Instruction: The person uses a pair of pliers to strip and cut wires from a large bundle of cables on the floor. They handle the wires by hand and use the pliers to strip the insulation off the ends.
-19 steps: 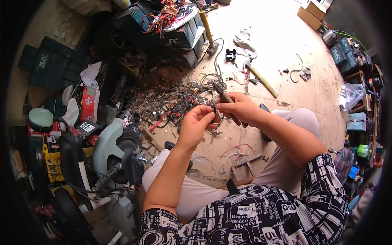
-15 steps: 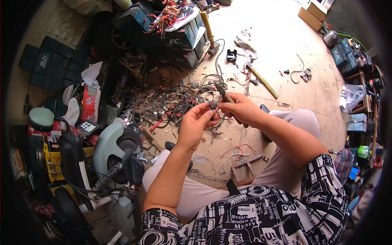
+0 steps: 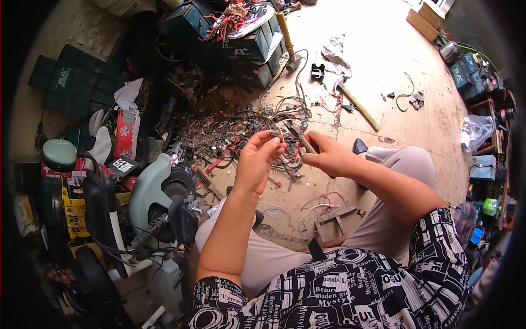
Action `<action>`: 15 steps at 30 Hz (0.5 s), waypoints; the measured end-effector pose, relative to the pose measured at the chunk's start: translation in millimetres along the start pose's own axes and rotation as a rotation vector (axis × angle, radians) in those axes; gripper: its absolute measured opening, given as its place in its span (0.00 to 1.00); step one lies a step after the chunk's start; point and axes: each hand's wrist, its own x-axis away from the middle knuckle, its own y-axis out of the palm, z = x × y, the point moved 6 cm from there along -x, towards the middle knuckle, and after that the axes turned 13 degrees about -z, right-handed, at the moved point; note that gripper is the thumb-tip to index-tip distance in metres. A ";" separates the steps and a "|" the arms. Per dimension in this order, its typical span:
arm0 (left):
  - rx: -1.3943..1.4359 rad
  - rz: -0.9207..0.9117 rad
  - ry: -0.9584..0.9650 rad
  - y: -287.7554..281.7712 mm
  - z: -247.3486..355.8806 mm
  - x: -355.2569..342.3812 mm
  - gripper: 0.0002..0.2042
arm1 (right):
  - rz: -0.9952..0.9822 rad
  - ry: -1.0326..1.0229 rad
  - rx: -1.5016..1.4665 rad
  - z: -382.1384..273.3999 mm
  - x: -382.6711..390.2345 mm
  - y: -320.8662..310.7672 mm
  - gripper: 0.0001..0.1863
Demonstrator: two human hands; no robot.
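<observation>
My left hand is closed in a pinch, with a small dark piece between thumb and fingertips. Its exact kind is too small to make out. In my right hand are pliers, gripped by the handles, jaws pointing up and left toward the left hand. A short gap separates the pliers from the left fingertips. Below and beyond both hands lies a tangled heap of wires and scraps on the floor.
A hammer lies at the far right of the heap. Dark battery boxes stand behind it, loose wires on top. Left of me is a partly dismantled scooter. A small metal frame lies between my legs; shelves of clutter line the right.
My hands have moved apart. The pliers have come away from the left fingertips, which still pinch the small dark piece. The whole view has shifted slightly.
</observation>
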 end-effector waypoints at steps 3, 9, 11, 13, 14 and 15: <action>0.089 0.003 -0.033 2.1 0.8 -1.8 0.07 | 0.085 -0.102 0.210 -4.6 4.7 -4.8 0.19; 0.165 0.009 0.021 2.1 3.0 -1.2 0.08 | 0.252 -0.305 0.639 -23.1 18.7 -3.6 0.24; 0.158 0.010 0.008 0.1 -0.1 -1.7 0.09 | 0.286 -0.292 0.692 -25.4 20.4 -3.9 0.25; 0.152 0.011 -0.006 0.8 -1.4 -1.6 0.09 | 0.321 -0.279 0.746 -28.3 21.8 -4.7 0.25; 0.151 0.034 -0.020 2.1 -1.8 -0.8 0.09 | 0.334 -0.267 0.776 -30.0 22.4 -5.2 0.26; 0.150 0.057 -0.035 2.2 -2.5 -0.2 0.10 | 0.346 -0.256 0.805 -30.7 22.6 -5.7 0.27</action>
